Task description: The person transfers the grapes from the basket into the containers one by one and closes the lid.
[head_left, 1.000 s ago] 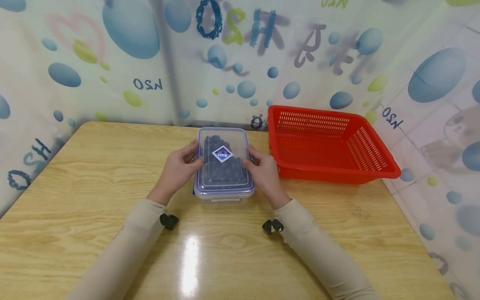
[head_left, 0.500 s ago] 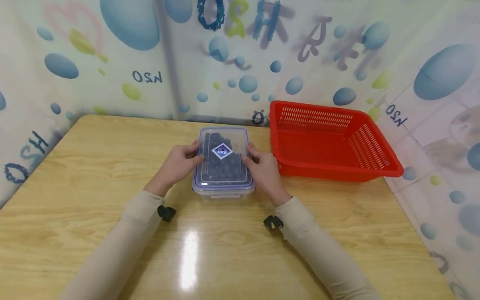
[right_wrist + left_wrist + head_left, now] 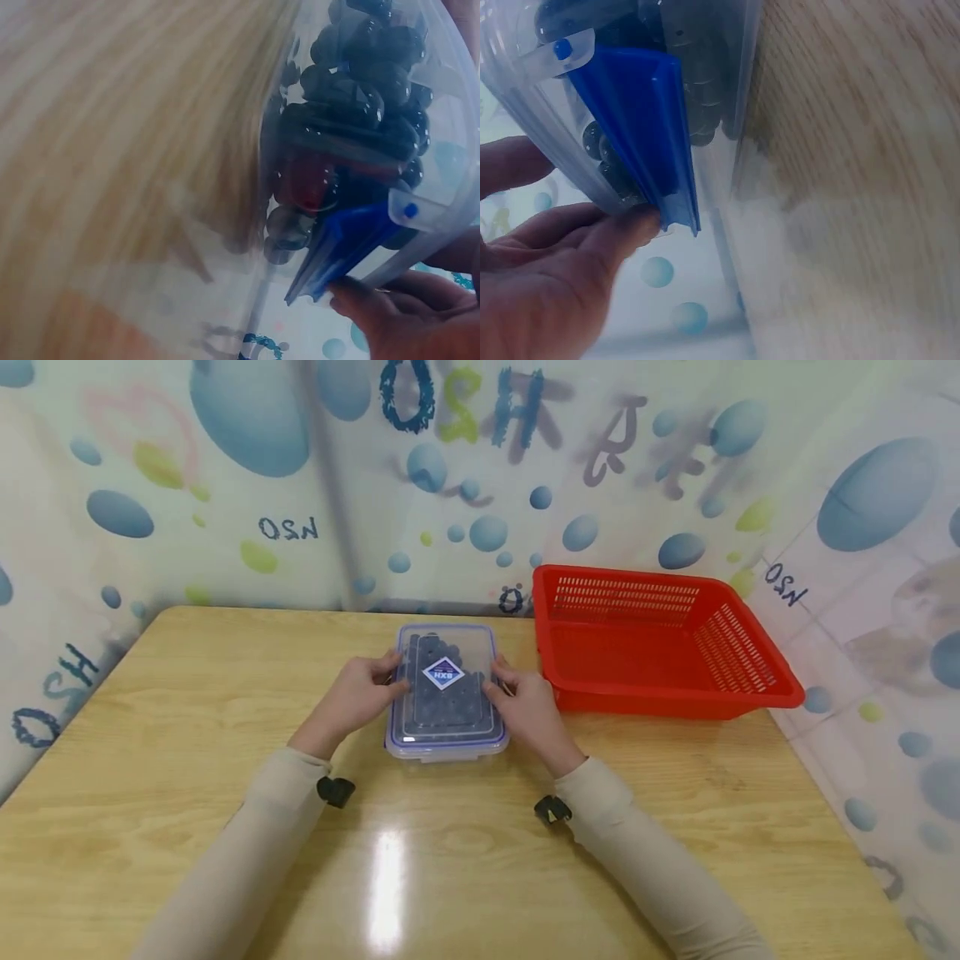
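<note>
A clear plastic food container (image 3: 453, 739) with a blue-edged lid and a diamond-shaped label sits near the back of the table, filled with dark round fruit like grapes. My left hand (image 3: 358, 695) holds its left side, thumb over the lid's edge. In the left wrist view a fingertip touches the end of a blue latch (image 3: 641, 124), which is swung out from the wall. On the opposite side my right hand (image 3: 528, 706) grips the container likewise. Another blue latch (image 3: 341, 244) angles outward there, with a fingertip at its end.
A red slotted plastic basket (image 3: 667, 702) stands right of the container, close to my right hand. Behind the wooden table (image 3: 225, 693) hangs a patterned curtain (image 3: 225, 552) with blue bubbles. Dark wrist cameras (image 3: 335, 792) are worn at both cuffs.
The head view shifts slightly. Both hands stay on the sides of the container, with little change in their hold.
</note>
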A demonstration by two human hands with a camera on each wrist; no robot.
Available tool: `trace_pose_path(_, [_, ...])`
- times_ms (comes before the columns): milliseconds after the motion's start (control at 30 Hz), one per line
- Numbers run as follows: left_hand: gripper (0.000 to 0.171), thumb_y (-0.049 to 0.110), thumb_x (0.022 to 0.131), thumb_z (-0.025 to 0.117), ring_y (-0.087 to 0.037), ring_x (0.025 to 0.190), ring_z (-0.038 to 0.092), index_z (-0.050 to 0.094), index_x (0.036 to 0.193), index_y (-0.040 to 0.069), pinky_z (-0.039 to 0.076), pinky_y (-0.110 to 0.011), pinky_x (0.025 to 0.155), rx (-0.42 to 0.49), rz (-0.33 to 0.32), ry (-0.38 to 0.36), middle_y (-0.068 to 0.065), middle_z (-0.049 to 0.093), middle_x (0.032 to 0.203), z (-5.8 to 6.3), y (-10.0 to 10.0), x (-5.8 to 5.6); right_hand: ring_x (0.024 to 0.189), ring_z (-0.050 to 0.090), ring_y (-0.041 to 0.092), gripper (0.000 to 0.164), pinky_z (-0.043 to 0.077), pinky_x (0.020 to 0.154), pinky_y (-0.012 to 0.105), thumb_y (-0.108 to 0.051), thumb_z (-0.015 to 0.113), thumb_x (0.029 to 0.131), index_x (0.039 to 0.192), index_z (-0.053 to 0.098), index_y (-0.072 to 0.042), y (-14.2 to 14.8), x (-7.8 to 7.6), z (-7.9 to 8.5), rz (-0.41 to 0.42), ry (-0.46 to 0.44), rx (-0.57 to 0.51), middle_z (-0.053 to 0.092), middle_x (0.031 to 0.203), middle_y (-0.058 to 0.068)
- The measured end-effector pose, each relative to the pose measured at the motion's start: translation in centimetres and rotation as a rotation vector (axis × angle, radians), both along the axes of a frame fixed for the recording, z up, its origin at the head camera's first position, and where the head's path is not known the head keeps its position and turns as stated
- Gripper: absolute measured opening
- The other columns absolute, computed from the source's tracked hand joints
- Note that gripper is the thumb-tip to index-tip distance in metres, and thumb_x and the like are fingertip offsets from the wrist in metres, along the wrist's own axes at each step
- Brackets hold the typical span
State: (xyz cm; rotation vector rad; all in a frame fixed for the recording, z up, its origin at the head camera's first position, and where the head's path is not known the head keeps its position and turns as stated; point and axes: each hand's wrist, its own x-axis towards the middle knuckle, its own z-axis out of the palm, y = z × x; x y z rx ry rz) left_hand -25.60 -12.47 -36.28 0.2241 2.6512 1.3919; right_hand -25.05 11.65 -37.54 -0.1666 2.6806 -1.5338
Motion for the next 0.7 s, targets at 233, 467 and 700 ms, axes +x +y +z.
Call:
trace_pose_path(233, [0.058,0.015,0.100,0.058,-0.038,0.141,0.025,0.033,0.147,-0.007,0.024,-0.046,0.114,-0.036,-0.003,-0.009,-0.016,0.025,0.156,0.00,-0.69,0.46,0.140,0.032,0.015,0.051,0.032,0.110,0.033,-0.017,0.060,0.100,0.145,0.043,-0.003,-0.31,0.19,0.11,0.052,0.034,0.044,0.037,0.152,0.003])
trace_pose_path(467, [0.070,0.021,0.101,0.057,-0.040,0.142,0.021,0.018,0.152,-0.007,0.021,-0.049,0.115,0.006,0.001,-0.081,-0.023,0.019,0.156,0.08,-0.66,0.36,0.146,0.019,0.023,0.062,0.022,0.115,0.039,-0.029,0.050,0.104,0.155,0.025,-0.004,-0.03,0.01,0.11,0.078,-0.053,0.154,0.021,0.160,0.009])
trace_pose_path(700, [0.065,0.024,0.101,0.058,-0.039,0.138,0.034,0.030,0.145,-0.015,0.034,-0.048,0.109,0.095,0.035,-0.222,-0.030,0.034,0.149,-0.57,-0.98,0.33,0.144,0.025,0.030,0.078,0.024,0.114,0.046,-0.041,0.048,0.103,0.157,0.008,-0.001,0.50,-0.09,0.14,0.076,-0.281,0.087,0.023,0.159,0.018])
